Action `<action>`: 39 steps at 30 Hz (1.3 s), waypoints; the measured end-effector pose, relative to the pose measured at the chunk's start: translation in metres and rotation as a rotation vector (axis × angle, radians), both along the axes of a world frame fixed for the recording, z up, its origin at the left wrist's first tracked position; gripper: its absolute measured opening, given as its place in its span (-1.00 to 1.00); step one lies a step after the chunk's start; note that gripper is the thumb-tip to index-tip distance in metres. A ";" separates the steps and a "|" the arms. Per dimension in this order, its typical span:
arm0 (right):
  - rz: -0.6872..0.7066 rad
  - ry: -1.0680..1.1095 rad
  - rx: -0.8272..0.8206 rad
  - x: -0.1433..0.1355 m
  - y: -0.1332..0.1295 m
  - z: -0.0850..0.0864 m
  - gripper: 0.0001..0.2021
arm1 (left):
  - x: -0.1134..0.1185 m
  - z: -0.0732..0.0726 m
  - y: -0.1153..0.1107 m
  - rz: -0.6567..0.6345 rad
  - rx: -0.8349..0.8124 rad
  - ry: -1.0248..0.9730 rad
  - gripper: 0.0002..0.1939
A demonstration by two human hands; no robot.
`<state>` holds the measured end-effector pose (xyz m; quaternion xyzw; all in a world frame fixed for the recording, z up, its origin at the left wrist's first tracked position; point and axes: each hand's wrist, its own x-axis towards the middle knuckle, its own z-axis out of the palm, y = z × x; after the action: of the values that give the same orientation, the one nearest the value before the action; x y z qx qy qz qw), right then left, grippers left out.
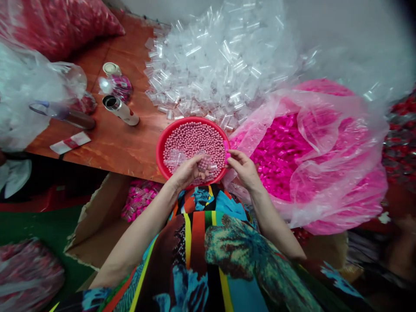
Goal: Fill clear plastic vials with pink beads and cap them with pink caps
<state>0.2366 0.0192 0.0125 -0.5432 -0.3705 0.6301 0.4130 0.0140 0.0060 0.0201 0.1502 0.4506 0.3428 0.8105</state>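
A red basin [160, 151] full of small pink beads [191, 134] sits at the table's front edge. Over its near side, my left hand [191, 170] is closed with curled fingers around a clear plastic container [205, 163]; beads show through or behind it. More clear containers [175, 157] lie on the beads just left of that hand. At the basin's right rim, my right hand [243, 168] pinches a bright pink plastic cap [226, 149]. To its right stands a large pink-lined bag [338, 143] filled with similar bright pink pieces [279, 151].
Clear containers [214, 60] are heaped behind the basin. A flask [121, 110], a bottle [63, 113] and a packet [70, 143] lie left on the table. Below the edge is a cardboard box [97, 221] with pink-capped pieces [141, 199]. A red-filled bag [58, 26] rests back left.
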 end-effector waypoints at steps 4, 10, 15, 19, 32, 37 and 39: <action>0.210 -0.120 0.190 -0.038 0.016 0.009 -0.65 | -0.002 -0.002 -0.007 -0.028 0.107 0.077 -0.64; 0.365 -0.411 0.460 -0.057 0.016 0.018 -0.86 | -0.008 -0.002 -0.016 0.082 0.151 0.130 -0.59; 0.411 -0.567 0.548 -0.060 0.013 0.020 -0.76 | -0.013 -0.008 -0.016 0.111 0.180 0.099 -0.53; 0.464 -0.494 0.490 -0.058 0.014 0.021 -0.78 | -0.014 -0.013 -0.016 0.132 0.184 0.022 -0.54; 0.264 -0.413 0.428 -0.058 0.009 0.014 -0.76 | -0.009 -0.016 -0.016 0.170 0.169 -0.083 -0.56; 0.336 -0.431 0.448 -0.062 0.008 0.011 -0.78 | -0.007 -0.014 -0.019 0.208 0.112 -0.098 -0.71; 0.362 -0.442 0.451 -0.061 0.007 0.015 -0.78 | -0.007 -0.013 -0.020 0.219 0.078 -0.094 -0.82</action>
<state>0.1753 0.0261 0.0273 -0.4873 -0.6706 0.4629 0.3141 0.0070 -0.0142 0.0076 0.1152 0.4120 0.4534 0.7819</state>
